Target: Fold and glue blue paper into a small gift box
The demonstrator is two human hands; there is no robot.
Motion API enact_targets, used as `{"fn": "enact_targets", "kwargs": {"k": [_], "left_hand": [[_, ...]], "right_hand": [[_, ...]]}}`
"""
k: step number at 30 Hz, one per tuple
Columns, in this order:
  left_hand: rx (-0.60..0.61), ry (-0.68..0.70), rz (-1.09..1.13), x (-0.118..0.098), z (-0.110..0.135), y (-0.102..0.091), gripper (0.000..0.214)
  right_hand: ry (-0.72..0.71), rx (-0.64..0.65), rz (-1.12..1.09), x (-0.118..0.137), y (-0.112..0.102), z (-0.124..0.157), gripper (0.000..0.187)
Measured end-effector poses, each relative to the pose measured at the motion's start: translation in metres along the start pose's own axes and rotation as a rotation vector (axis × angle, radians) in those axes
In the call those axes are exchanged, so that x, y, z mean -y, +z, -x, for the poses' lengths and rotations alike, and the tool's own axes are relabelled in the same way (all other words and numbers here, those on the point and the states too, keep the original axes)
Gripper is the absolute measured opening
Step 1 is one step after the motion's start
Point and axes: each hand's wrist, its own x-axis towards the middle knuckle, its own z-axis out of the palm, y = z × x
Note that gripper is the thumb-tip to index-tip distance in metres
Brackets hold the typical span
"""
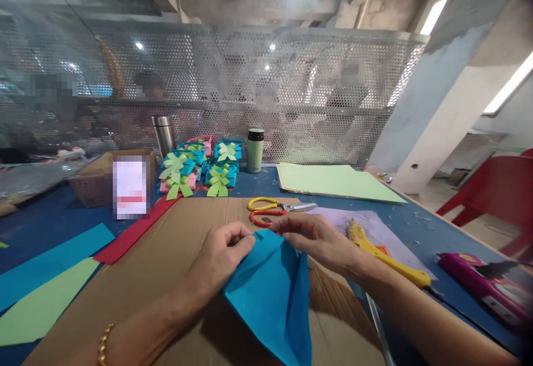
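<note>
A folded piece of blue paper (pixel 270 294) is held up over a brown cardboard sheet (pixel 166 277). My left hand (pixel 222 252) pinches its upper left corner between thumb and fingers. At the upper right edge, my right hand (pixel 314 238) grips the same paper, fingers closed on it. Creases run down the paper, and its right side is folded over. Just beyond my hands lie scissors (pixel 266 210) with one yellow and one red handle. Right of my right hand, a yellow glue gun (pixel 383 255) rests on a purple sheet (pixel 337 219).
Small blue and pink paper baskets with green bows (pixel 220 174) stand at the back, near a green tumbler (pixel 255 152) and a steel flask (pixel 164 135). Left are a cardboard box (pixel 91 180) and paper strips (pixel 54 260). A magenta power strip (pixel 483 285) lies right.
</note>
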Motion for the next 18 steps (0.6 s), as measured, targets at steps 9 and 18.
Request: {"fn": "enact_targets", "kwargs": {"k": [9,18], "left_hand": [[0.092,-0.128,0.228,-0.001,0.002,0.006,0.029],[0.129,-0.215,0.388,-0.005,0.007,0.009,0.031]], "right_hand": [[-0.013,-0.047,0.136,0.003,0.01,0.001,0.022],[-0.017,0.002,0.041,0.007,0.014,0.004,0.033]]}}
